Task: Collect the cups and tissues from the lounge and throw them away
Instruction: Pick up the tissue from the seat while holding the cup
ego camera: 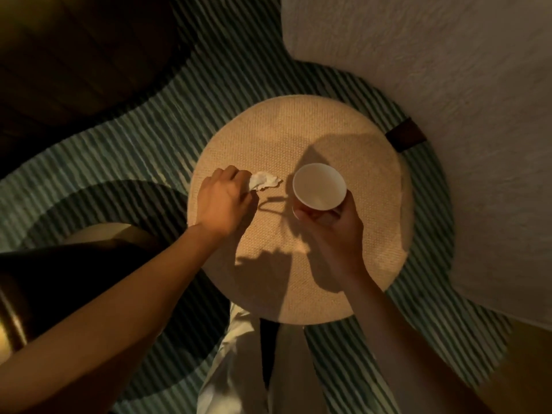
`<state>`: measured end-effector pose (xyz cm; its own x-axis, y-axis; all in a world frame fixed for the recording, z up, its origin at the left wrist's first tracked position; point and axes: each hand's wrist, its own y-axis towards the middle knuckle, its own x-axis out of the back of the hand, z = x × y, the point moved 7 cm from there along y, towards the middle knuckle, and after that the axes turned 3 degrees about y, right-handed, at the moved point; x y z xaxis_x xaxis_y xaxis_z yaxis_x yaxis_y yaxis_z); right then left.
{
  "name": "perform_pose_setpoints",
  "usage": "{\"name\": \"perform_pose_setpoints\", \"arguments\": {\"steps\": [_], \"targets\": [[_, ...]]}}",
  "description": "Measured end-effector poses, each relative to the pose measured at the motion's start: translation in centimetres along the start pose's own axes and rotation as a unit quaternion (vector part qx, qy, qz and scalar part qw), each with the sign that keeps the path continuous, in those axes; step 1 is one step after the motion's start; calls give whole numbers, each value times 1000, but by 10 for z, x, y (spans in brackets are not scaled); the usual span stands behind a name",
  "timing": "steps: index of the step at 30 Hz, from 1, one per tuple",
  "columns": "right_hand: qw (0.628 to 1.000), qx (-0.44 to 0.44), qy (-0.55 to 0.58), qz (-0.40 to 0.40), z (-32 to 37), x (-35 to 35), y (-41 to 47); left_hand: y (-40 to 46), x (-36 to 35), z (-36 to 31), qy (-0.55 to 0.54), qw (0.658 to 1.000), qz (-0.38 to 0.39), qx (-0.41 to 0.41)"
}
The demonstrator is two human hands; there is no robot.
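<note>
A round woven tan table (343, 138) fills the middle of the view. On its left part lies a crumpled white tissue (267, 180), and my left hand (225, 201) pinches its near end with curled fingers. My right hand (331, 231) grips a white paper cup (319, 186) from below and holds it upright, a little above the tabletop. The cup's inside looks empty.
A green striped rug (143, 138) lies under the table. A pale textured sofa or cushion (448, 70) takes up the upper right, with a dark brown tab (406, 135) at the table's edge. Dark furniture (59, 279) stands at the left. My light trousers (239, 369) show below.
</note>
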<state>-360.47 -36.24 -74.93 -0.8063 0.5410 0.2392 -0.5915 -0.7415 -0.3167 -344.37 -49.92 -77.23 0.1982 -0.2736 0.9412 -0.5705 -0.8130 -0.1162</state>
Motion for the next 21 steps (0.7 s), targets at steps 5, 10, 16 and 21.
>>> {"name": "perform_pose_setpoints", "arguments": {"steps": [5, 10, 16, 21], "targets": [[999, 21, -25, 26, 44, 4, -24, -31, 65, -3, -91, 993, -48, 58], [993, 82, -30, 83, 118, 2, -61, -99, 140, -21, -127, 981, -88, 119], [969, 134, -47, 204, 183, 3, -119, -215, 217, -54, -141, 948, -160, 234], [919, 190, -114, 325, 211, 6, -193, -342, 251, -92, -171, 879, -245, 371]]}}
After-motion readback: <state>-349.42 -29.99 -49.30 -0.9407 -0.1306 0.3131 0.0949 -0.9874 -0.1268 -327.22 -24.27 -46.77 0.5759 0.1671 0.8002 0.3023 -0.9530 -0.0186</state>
